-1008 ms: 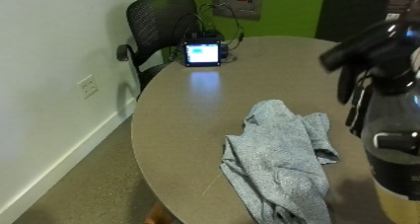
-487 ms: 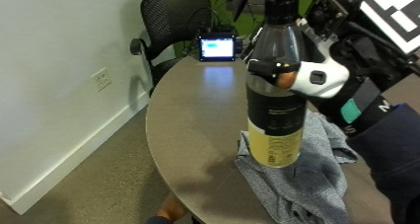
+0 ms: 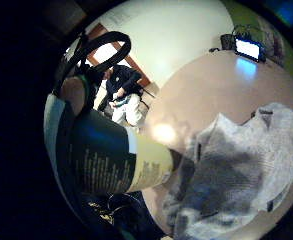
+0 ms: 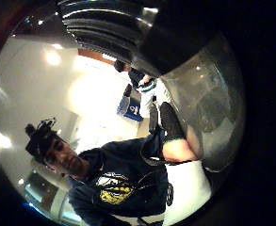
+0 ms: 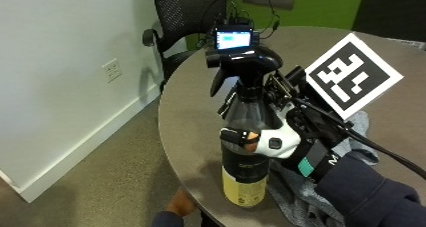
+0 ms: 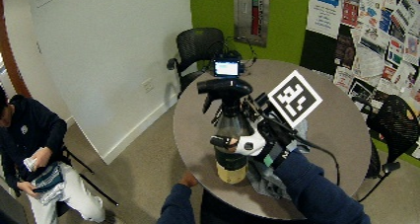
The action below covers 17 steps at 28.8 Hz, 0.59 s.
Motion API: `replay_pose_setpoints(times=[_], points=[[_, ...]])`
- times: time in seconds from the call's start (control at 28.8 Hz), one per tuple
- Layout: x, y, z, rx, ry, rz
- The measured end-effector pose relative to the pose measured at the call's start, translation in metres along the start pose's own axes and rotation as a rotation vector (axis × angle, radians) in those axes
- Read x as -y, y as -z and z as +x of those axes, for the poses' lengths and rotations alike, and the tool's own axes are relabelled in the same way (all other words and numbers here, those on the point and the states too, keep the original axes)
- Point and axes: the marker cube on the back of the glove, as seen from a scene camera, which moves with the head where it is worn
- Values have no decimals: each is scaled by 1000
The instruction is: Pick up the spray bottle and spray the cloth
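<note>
Gripping the tall spray bottle (image 5: 245, 137) with its dark translucent body, black label and yellowish liquid at the bottom, my gloved right hand (image 5: 283, 137) has its fingers curled round the middle of the bottle, a fingertip showing at the front. In the outside view the bottle stands upright, long axis vertical, its base at or just above the round grey-brown table (image 5: 193, 102) near the edge closest to me; I cannot tell whether it has left the surface. Its black trigger head (image 5: 243, 62) points its nozzle away from my forearm, toward the wall side, not at the crumpled grey cloth (image 5: 299, 197), which lies on the table just behind and beside the bottle, under my wrist. So the grasp looks done; I judge that lifting, turning the nozzle toward the cloth and squeezing the trigger are all left, and no finger is on the trigger.

From the wide outside view, the picture is the same: bottle (image 6: 231, 135) upright near the table's near edge, my hand (image 6: 253, 144) wrapped round it, cloth (image 6: 262, 177) beside its base.

Looking out from the little-finger side of my palm, the bottle's label and yellow base (image 3: 121, 165) fill the view close by, with the cloth (image 3: 236, 170) spread on the table beyond.

On the thumb side, the bottle's dark ribbed neck (image 4: 104, 28) sits against my palm.
</note>
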Motion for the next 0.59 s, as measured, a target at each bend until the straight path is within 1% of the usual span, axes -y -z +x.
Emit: replay_pose_setpoints(times=[0.21, 0.38, 0.59], points=[[-15, -18, 9, 23, 7, -29], [-31, -35, 15, 61, -39, -45], [-46, -55, 12, 116, -101, -113]])
